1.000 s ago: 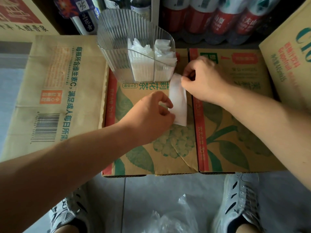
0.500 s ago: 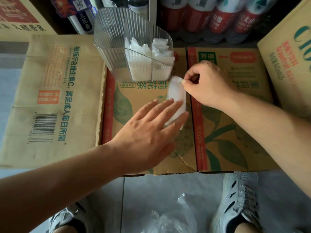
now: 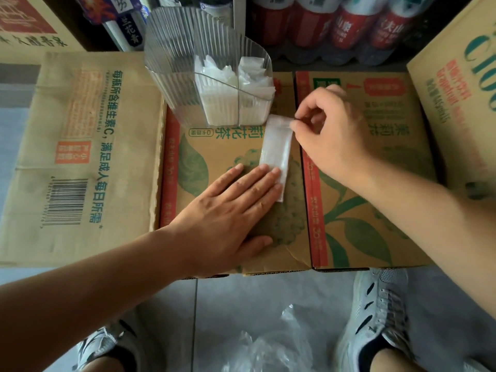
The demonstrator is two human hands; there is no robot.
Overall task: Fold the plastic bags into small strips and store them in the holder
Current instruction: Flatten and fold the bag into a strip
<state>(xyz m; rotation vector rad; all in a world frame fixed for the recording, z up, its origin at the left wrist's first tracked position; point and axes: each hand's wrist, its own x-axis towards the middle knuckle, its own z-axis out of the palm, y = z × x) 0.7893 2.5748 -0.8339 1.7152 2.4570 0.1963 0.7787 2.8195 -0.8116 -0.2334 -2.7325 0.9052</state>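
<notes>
Fingers (image 3: 253, 183): left hand (image 3: 228, 210) flat on the bag strip (image 3: 277, 146), right hand (image 3: 332, 138) pinching its far end.

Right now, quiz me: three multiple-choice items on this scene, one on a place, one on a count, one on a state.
1. The strip lies: A on the floor; B on the carton; C on a shoe.
2. Compartments of the holder with folded bags: A none; B two; C five.
3. The left hand is: A flat on the strip; B a fist; C raised.
Key: B, it rests on cardboard; B, two front sections are stuffed; A, straight fingers press its near end.
</notes>
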